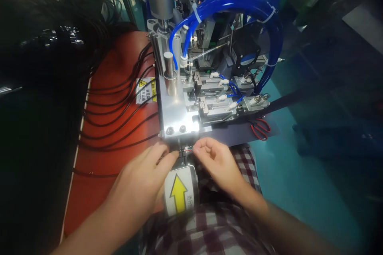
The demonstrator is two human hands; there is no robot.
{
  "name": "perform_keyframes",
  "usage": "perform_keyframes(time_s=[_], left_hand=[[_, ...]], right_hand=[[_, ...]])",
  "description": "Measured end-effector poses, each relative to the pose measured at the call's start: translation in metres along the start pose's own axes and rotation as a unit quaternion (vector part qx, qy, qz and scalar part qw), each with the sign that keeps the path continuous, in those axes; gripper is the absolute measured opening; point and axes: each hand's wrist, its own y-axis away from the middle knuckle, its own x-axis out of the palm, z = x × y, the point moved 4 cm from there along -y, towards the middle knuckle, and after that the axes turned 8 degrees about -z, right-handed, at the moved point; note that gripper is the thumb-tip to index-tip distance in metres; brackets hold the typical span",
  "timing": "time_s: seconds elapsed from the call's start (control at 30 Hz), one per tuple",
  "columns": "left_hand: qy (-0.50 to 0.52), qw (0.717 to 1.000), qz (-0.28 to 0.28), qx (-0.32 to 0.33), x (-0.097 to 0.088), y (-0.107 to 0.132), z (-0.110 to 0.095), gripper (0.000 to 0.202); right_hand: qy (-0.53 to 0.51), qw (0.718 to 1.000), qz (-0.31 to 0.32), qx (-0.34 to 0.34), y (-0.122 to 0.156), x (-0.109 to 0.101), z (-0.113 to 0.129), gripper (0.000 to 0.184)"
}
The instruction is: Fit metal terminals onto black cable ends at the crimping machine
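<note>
My left hand (143, 179) pinches a thin black cable (181, 153) just below the front edge of a metal machine plate (176, 111). My right hand (214, 157) pinches the same cable's end from the right, where small coloured wire strands (188, 149) show between the two hands. Both hands have their fingers closed on it. Under the hands sits a rounded part with a white label bearing a yellow arrow (178, 195) that points toward the machine.
Several black cables (119, 115) lie looped over an orange surface (104, 167) at the left. Blue air hoses (233, 4) arch over the machine. Red-handled scissors (261, 128) lie on a dark mat at the right. My checked clothing (215, 223) fills the bottom.
</note>
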Motion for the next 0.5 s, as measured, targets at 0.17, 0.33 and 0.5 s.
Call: perform_keyframes(time_s=[0.17, 0.33, 0.5], left_hand=[[-0.002, 1.0, -0.025, 0.005, -0.003, -0.003, -0.003, 0.037], [0.001, 1.0, -0.028, 0.008, -0.002, -0.003, -0.003, 0.036], [0.0, 1.0, -0.002, -0.004, 0.002, 0.003, 0.001, 0.042]], right_hand=[[0.004, 1.0, -0.013, -0.008, 0.002, 0.002, -0.011, 0.02], [0.058, 0.997, -0.043, -0.038, 0.002, -0.004, -0.005, 0.018], [0.078, 0.996, -0.025, -0.026, -0.002, -0.006, 0.006, 0.016]])
